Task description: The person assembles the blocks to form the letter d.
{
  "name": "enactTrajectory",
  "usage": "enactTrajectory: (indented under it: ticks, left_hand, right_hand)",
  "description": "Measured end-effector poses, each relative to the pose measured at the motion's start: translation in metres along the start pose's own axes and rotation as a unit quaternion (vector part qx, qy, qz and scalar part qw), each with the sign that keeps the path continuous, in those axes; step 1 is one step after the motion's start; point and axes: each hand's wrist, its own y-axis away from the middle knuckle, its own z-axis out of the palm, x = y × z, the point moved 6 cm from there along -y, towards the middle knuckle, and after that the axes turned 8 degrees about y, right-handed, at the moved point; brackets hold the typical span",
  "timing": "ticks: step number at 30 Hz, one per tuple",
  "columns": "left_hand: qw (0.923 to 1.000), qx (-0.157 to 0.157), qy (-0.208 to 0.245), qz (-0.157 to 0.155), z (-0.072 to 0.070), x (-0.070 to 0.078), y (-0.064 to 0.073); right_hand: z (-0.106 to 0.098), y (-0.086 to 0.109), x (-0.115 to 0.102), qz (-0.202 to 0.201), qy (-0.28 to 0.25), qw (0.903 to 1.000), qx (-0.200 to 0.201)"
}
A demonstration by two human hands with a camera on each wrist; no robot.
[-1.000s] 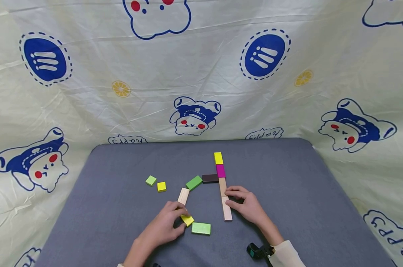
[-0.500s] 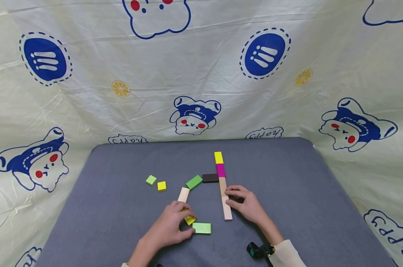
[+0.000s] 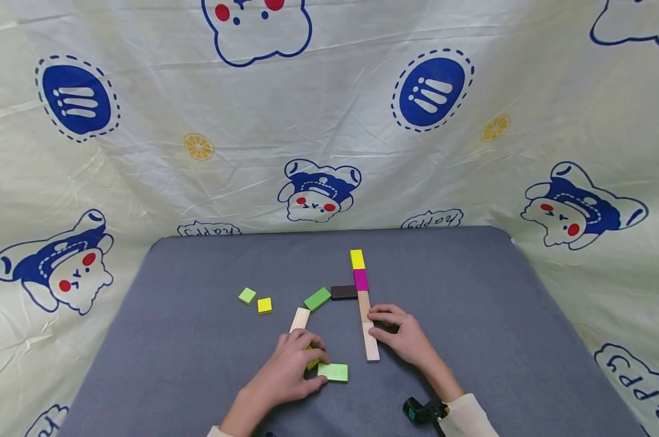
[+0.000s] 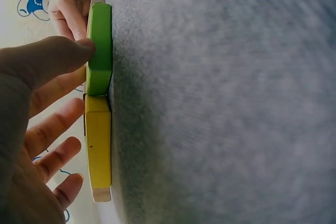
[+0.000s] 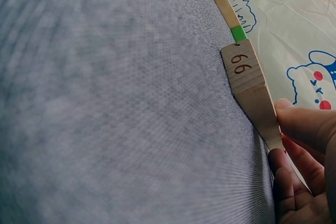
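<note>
My left hand pinches a light green wooden block between thumb and index finger at its left end. Behind the index finger, a yellow block is partly hidden; in the left wrist view it lies end to end with the green one. A plain wooden block extends beyond it. On the right, my right hand touches the right side of two plain blocks in a line, the far one and the near one. The near block's end shows the number 66.
A magenta block and a yellow block continue the right-hand line. A dark brown block and a green block join toward the left. Small green and yellow cubes lie apart on the grey table.
My left hand has moved right from the yellow block to the light green block, which has slid slightly right. The right hand stays in place.
</note>
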Motion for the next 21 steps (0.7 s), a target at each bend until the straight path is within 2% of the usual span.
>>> enactTrajectory:
  ticks: [9,12,16,21]
  left_hand:
    - [0.9993,-0.028,0.007,-0.026,0.004,-0.003,-0.004]
    - [0.9990,-0.027,0.004,-0.034,0.005,-0.003,-0.005]
    - [0.9989,-0.007,0.010,-0.045,0.001,-0.006,-0.005]
    - [0.9972,0.033,0.031,-0.059,-0.013,-0.016,-0.002]
  right_hand:
    - [0.001,0.000,0.002,-0.003,-0.003,1.0000,0.004]
    - [0.001,0.000,0.002,-0.004,-0.002,1.0000,0.005]
    - [0.001,0.000,0.002,-0.006,0.001,1.0000,0.006]
    - [0.001,0.000,0.002,-0.004,0.004,1.0000,0.006]
